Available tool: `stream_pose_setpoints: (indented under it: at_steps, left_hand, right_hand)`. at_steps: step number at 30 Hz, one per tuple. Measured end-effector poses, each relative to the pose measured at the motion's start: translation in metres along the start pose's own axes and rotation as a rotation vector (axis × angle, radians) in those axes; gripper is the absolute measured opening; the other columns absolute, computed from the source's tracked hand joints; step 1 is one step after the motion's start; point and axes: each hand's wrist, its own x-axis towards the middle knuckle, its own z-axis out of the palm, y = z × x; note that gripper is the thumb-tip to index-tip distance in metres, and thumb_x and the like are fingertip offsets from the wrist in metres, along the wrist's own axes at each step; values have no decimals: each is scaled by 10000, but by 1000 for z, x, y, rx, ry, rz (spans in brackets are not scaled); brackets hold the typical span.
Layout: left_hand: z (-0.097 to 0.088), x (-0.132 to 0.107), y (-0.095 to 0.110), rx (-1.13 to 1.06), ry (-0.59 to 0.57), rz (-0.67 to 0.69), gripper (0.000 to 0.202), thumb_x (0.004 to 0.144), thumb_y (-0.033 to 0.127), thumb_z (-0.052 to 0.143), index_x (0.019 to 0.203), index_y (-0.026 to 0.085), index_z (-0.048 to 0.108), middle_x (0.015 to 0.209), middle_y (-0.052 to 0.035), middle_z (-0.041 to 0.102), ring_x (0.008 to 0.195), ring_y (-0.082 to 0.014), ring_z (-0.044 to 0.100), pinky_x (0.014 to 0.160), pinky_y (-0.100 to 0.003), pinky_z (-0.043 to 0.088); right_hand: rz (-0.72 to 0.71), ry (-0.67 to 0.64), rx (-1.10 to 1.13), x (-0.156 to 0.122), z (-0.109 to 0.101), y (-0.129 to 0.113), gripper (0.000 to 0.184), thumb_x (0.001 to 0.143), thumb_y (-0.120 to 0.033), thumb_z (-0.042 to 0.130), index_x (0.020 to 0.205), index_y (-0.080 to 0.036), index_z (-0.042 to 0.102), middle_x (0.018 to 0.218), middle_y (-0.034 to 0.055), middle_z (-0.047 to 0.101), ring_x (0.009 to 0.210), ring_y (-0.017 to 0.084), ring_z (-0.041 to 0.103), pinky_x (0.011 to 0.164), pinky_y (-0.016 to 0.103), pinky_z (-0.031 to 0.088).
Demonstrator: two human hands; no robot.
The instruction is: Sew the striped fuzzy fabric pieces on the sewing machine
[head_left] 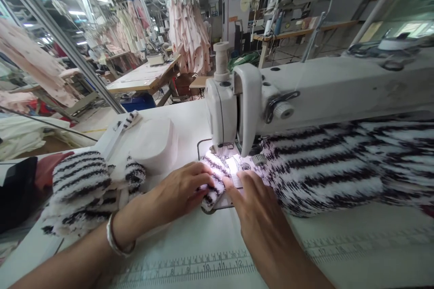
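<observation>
A small strip of black-and-white striped fluffy fabric (216,169) lies under the needle area of a white sewing machine (222,113), lit by its lamp. My left hand (176,189), a silver bangle on its wrist, is closed on the strip's left edge with curled fingers. On the other side, my right hand (259,207) rests on the machine bed, its thumb and forefinger spread apart. That thumb touches the strip's right edge near the metal needle plate (236,179). The presser foot is partly hidden by the machine head.
A large heap of striped fluffy fabric (325,167) lies under the machine arm at right. More striped pieces (81,185) are piled at left, beside a stack of white cut pieces (154,142). A printed ruler scale (206,267) crosses the front table. Pink garments (188,31) hang behind.
</observation>
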Motion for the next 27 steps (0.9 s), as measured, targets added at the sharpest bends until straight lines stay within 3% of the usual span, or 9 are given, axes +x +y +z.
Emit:
stream_pose_setpoints:
  at_steps: [4, 7, 10, 15, 18, 22, 27]
  left_hand:
    - [18, 2, 9, 58, 130, -53, 192, 873, 125, 522, 1050, 168, 581, 1015, -94, 573, 920, -207, 537, 790, -380, 508]
    - [29, 5, 18, 103, 166, -142, 201, 872, 135, 525, 1068, 151, 569, 1010, -105, 552, 908, -218, 526, 760, -400, 514]
    - [25, 5, 23, 116, 159, -138, 178, 889, 152, 519, 1060, 147, 567, 1042, -116, 548, 945, -229, 527, 781, -413, 514]
    - [14, 0, 22, 78, 119, -63, 209, 853, 242, 629, 1046, 182, 574, 1079, -82, 593, 955, -217, 567, 795, -381, 519]
    - [18, -1, 20, 119, 120, 3, 72, 900, 194, 553, 964, 179, 583, 1019, -60, 629, 890, -189, 585, 771, -353, 512]
    - [20, 0, 19, 96, 165, 18, 100, 924, 142, 488, 894, 166, 581, 978, -58, 646, 846, -161, 592, 753, -315, 508]
    - [18, -2, 22, 94, 132, 20, 125, 938, 148, 480, 886, 158, 593, 988, -59, 651, 864, -168, 594, 762, -322, 514]
  right_hand:
    - [50, -134, 20, 13, -10, 5, 394, 838, 7, 397, 1079, -199, 631, 1053, 92, 550, 1057, 267, 507, 853, 452, 477]
    - [42, -88, -22, 12, -11, 6, 359, 857, -23, 404, 1099, -176, 622, 1116, 116, 532, 1050, 266, 508, 881, 453, 477]
    - [-6, 55, -90, -4, -7, 7, 504, 831, 40, 318, 1233, -161, 545, 1215, 143, 492, 1119, 277, 483, 896, 460, 479]
    - [-58, 218, -176, -38, 0, 13, 552, 798, 88, 256, 1218, -126, 544, 1176, 146, 522, 1086, 257, 506, 868, 426, 491]
    - [-44, 198, -159, -47, 3, 16, 573, 794, 104, 271, 1259, -126, 516, 1235, 144, 498, 1142, 257, 477, 900, 412, 463]
    - [-19, 191, -99, -48, 4, 17, 568, 802, 102, 274, 1257, -133, 520, 1249, 131, 492, 1164, 247, 461, 938, 406, 430]
    - [-2, 144, -82, -49, -1, 15, 538, 826, 77, 296, 1257, -153, 521, 1257, 124, 484, 1192, 253, 443, 971, 419, 415]
